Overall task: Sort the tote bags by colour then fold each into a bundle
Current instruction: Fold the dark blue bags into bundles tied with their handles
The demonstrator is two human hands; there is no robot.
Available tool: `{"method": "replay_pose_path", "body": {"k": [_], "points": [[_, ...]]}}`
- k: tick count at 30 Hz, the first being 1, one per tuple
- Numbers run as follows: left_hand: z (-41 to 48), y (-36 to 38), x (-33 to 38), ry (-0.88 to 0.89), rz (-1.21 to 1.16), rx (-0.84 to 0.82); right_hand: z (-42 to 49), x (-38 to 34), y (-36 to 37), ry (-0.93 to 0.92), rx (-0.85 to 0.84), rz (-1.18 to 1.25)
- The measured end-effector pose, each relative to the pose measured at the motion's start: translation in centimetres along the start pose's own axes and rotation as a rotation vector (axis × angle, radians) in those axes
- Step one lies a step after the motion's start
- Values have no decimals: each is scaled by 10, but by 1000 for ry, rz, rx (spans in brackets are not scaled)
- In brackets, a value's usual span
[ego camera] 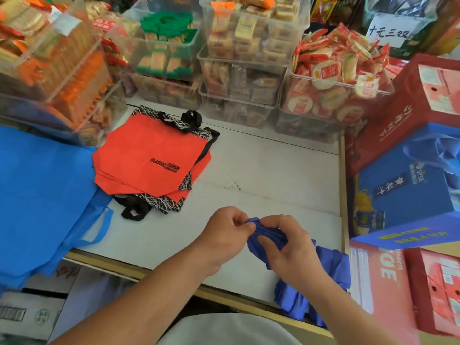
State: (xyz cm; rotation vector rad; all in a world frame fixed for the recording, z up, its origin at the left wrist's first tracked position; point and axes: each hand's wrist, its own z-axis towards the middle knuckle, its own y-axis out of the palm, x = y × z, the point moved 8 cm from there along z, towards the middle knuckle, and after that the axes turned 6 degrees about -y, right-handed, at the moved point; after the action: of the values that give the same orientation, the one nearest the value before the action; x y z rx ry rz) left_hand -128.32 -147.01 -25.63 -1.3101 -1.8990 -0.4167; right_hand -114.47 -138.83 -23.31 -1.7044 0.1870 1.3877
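Note:
Both hands work a dark blue tote bag [328, 267] near the counter's front edge; its bunched end is between them and the rest trails down to the right. My left hand [225, 236] pinches the bunched end with thumb and fingers. My right hand [288, 250] grips the gathered fabric just beside it. A stack of red-orange tote bags [149, 158] with black patterned trim and black handles lies flat at the counter's back left. Light blue tote bags [42, 202] lie spread at the far left, hanging over the counter edge.
The white counter [273, 170] has a wooden rim. Clear plastic bins of packaged snacks [239, 78] line its back and left. Red and blue gift boxes [408, 185] are stacked along the right side. Cardboard boxes [27, 312] sit below at the lower left.

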Motion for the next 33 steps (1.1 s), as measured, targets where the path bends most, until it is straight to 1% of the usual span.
{"method": "replay_pose_path", "body": {"k": [1,4,7,9,11,13,16,18,20,21,24,28,30,33], "points": [[-3,-1,8,87,87,61,-1,0,0,-4,11,-2],[-18,3,28,323,282,163,2,2,-2,8,34,3],[-28,0,40,443,381,258,7,0,1,39,-14,14],[-35,2,45,480,434,308,11,-5,1,12,-17,-52],[-40,7,46,496,468,328,13,-11,2,-11,5,-87],[-40,11,43,477,431,307,15,-15,1,-9,44,-51],[-34,9,37,439,187,236,12,-17,-10,1,143,34],[-31,0,35,396,59,252,7,-15,-20,73,189,140],[-25,-11,31,351,-29,304,4,-13,-20,158,159,269],[-23,-14,29,334,-51,314,2,-12,-19,176,141,296],[-23,-12,32,353,-14,280,1,-12,-20,175,127,302],[-25,-10,43,438,203,333,2,-20,-26,32,139,136],[-24,-7,46,436,185,311,3,-20,-27,-2,131,97],[-25,3,49,453,108,218,4,-15,-26,0,129,99]]}}
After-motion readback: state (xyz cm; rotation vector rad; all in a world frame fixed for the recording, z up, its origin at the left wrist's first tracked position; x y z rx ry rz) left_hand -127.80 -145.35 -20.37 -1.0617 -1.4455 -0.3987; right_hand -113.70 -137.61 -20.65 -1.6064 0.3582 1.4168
